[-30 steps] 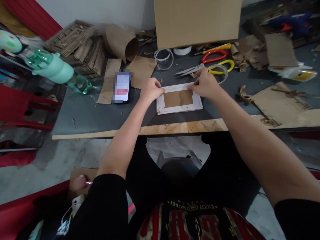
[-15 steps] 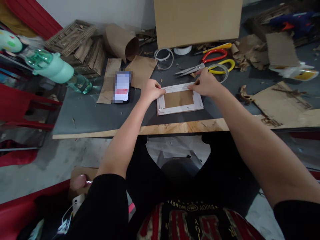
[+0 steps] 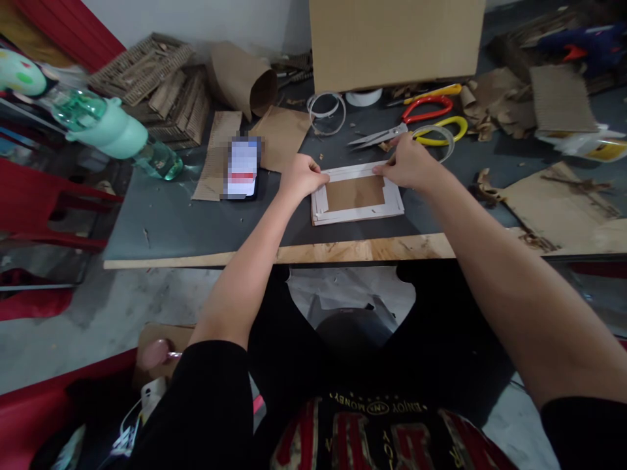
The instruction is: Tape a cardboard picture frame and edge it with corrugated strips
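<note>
A rectangular cardboard piece (image 3: 355, 193) with white strips along all four edges lies flat near the table's front edge. My left hand (image 3: 302, 177) is closed at its far left corner, thumb and forefinger pinched together on the white border. At the far right corner, my right hand (image 3: 407, 163) presses its thumb and fingers on the border. The undersides of the fingers are hidden. Just behind my right hand lie scissors (image 3: 379, 137) with one red and one yellow handle, beside a clear tape ring (image 3: 448, 145).
A phone (image 3: 243, 168) lies left of my hands on cardboard. A green bottle (image 3: 115, 134) stands at the left edge. Behind are a cardboard box (image 3: 396, 42), stacked corrugated pieces (image 3: 179, 111) and another tape ring (image 3: 327, 114). Cardboard scraps (image 3: 553, 202) and a glue bottle (image 3: 600, 140) lie right.
The camera view has shifted slightly, so the table's things appear a little further right. Both hands stay at the same corners of the cardboard piece.
</note>
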Tool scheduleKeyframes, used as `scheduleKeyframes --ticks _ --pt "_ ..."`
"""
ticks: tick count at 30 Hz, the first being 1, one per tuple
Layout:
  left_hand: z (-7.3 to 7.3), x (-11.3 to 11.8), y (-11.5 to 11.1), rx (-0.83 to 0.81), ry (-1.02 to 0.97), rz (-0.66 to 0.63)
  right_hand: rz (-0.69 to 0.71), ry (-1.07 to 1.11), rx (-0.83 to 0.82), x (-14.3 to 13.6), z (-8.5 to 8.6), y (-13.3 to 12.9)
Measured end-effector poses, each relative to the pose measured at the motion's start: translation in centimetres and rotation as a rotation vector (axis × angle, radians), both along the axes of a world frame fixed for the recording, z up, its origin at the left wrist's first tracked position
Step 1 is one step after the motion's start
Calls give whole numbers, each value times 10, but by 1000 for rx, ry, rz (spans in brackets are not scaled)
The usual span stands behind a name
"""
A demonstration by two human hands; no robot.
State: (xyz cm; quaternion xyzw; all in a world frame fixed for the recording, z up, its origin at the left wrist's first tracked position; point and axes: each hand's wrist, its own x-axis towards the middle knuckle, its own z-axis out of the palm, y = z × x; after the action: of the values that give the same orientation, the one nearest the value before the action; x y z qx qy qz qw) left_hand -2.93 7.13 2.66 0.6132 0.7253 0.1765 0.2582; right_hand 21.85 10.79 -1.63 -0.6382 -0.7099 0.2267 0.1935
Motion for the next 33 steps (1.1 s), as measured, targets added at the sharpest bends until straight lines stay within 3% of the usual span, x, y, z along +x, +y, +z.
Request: scheduleKeyframes --ticks 3,9,17,28,33 --pt "5 -1 -2 -19 37 7 -70 -92 -60 -6 13 -8" --pt "5 -12 -2 -90 89 17 -126 -183 -24 -4 29 -19" --pt "-4 -15 -3 -60 36 19 -202 -137 -7 21 24 -22" --pt "-8 -21 -6 -45 42 -36 -219 -202 -45 11 32 -29" --pt "-13 -20 -11 144 18 5 -182 -169 -24 19 26 -25"
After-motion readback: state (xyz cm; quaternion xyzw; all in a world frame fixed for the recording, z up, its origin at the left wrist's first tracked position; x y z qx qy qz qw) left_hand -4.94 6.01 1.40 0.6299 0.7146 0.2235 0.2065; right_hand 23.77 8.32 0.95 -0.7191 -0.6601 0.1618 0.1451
